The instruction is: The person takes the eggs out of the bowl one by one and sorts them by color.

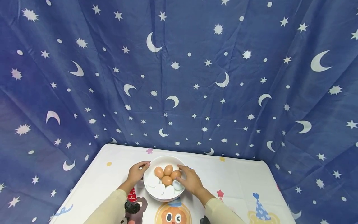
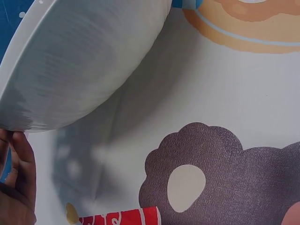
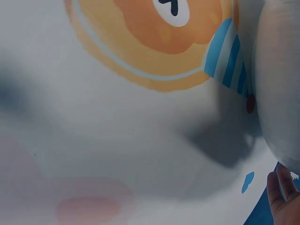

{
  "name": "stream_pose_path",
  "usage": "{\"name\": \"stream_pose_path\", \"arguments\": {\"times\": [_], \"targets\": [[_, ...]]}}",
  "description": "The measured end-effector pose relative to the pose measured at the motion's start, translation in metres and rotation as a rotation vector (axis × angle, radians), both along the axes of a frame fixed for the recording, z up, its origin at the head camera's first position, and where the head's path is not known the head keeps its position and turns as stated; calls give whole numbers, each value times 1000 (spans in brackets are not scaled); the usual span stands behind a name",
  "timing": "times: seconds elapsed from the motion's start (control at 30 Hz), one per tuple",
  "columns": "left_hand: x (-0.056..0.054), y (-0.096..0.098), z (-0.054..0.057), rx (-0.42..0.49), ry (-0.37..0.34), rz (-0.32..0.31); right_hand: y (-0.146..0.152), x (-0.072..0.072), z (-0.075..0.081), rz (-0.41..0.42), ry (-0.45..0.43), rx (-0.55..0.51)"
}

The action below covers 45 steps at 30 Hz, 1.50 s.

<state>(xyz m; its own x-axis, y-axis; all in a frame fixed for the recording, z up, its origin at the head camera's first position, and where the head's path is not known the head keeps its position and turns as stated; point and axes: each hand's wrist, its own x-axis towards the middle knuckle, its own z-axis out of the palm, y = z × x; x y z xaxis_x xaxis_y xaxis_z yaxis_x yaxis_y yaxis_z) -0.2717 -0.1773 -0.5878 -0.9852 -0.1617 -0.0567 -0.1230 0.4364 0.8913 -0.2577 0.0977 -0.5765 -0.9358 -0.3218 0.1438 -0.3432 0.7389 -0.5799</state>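
Observation:
A white bowl [image 1: 165, 198] stands on the table with several brown eggs [image 1: 167, 180] and several white eggs [image 1: 160, 189] in it. My left hand [image 1: 136, 172] holds the bowl's left rim with thumb and fingers; in the left wrist view, fingertips [image 2: 21, 140] touch the bowl's edge. Over the right rim reaches my right hand [image 1: 191, 179], its thumb and fingers around the rightmost brown egg [image 1: 176, 174]. In the right wrist view the bowl's outer wall [image 3: 281, 84] hides much of that hand and the egg.
A white tablecloth [image 1: 229, 177] printed with cartoon animals, stars and party hats covers the table. Behind and at both sides hangs a dark blue curtain [image 1: 190, 118] with white moons and stars.

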Motion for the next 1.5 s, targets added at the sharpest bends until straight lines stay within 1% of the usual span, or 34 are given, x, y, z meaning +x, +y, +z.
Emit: {"name": "stream_pose_path", "arguments": {"times": [0.17,0.27,0.37,0.5,0.7,0.93,1.1,1.2,1.4,1.5], "targets": [[-1,0,1,13,-25,9,-6,-4,-1,-16,15,-18],[-2,-1,0,24,-33,13,-12,-7,-4,-47,11,-21],[-4,-2,-2,30,-30,12,-19,-8,-6,-94,-11,-44],[-6,-3,-2,42,-25,14,-25,-9,-8,-142,-11,-69],[-6,-2,-4,47,-8,24,-27,-9,-10,-183,-10,-48],[-6,-2,-6,61,-38,30,-29,-8,-8,-210,-50,0],[-5,-1,-6,66,-35,28,-30,-7,-8,-230,-65,30],[-5,-1,-5,72,-30,28,-32,-7,-9,-242,-46,36],[-4,-1,-5,81,-26,36,-37,-6,-9,-298,-20,52],[-4,0,-5,87,-26,45,-38,-5,-9,-317,-15,40]]}}
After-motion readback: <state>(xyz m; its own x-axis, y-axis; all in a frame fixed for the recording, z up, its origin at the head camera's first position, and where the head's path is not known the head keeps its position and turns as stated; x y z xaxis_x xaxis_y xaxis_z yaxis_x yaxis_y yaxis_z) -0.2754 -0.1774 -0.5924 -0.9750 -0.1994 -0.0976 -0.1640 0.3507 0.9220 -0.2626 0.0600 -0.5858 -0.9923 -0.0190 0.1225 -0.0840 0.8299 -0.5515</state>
